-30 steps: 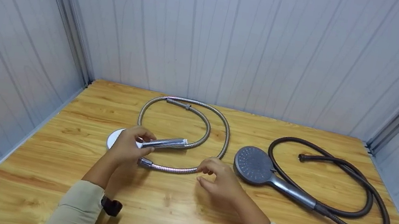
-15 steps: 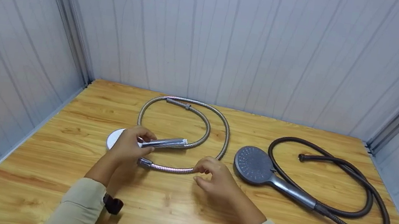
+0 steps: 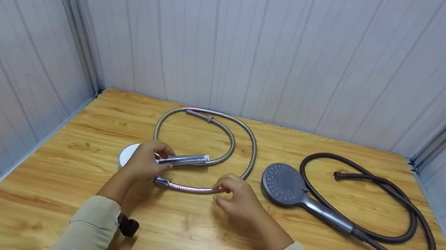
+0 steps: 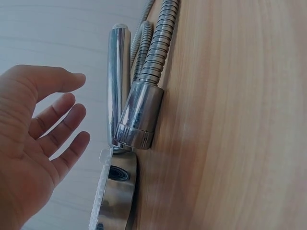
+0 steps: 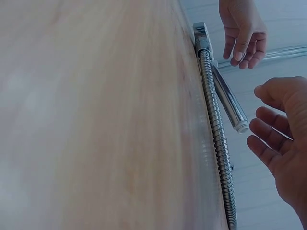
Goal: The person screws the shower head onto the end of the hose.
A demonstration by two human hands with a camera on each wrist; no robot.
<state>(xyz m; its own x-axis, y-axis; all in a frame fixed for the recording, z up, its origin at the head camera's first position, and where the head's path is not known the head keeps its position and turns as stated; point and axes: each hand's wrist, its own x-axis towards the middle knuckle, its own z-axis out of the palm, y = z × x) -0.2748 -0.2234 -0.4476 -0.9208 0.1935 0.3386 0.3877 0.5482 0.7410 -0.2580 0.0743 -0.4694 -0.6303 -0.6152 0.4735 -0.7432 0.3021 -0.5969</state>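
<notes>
A chrome shower head with a white face lies at the left of the table. My left hand hovers over it with loosely bent fingers; the left wrist view shows a gap between them and the chrome handle. Beside the handle rests the hose's chrome end fitting. In the head view my right hand is above the silver metal shower hose and covers part of it. The right wrist view shows its relaxed fingers apart from the handle and hose, holding nothing.
To the right lies a dark grey shower head with its black hose looped beside it. White panel walls border the wooden table at the back and both sides.
My right hand has drifted slightly left above the silver hose. My left hand has stayed almost in place, and the shower heads and hoses have not moved.
</notes>
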